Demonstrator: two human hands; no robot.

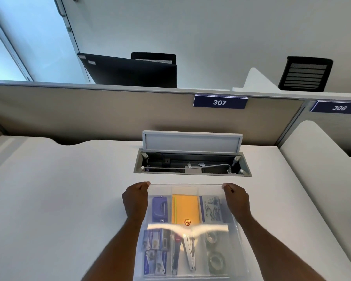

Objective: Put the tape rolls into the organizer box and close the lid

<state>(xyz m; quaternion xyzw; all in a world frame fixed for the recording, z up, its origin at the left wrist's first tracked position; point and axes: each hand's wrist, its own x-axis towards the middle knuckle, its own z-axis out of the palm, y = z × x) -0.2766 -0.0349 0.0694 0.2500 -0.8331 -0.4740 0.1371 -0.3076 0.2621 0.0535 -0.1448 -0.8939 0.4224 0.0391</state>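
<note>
A clear plastic organizer box (239, 236) sits on the white desk close in front of me. Its clear lid (185, 189) lies over the box, and both hands grip the lid's far corners. My left hand (135, 199) pinches the far left corner; my right hand (236, 200) pinches the far right corner. Through the lid I see two tape rolls (216, 260) in the near right compartment, one behind the other. Other compartments hold a blue hole punch (160, 208), yellow paper (185, 207) and a stapler (188, 252).
An open cable tray (192, 164) with its flap raised is set into the desk just beyond the box. A beige partition (89, 112) with a 307 label (220, 102) closes the desk's far side. Bare desk surface (59, 199) lies to the left.
</note>
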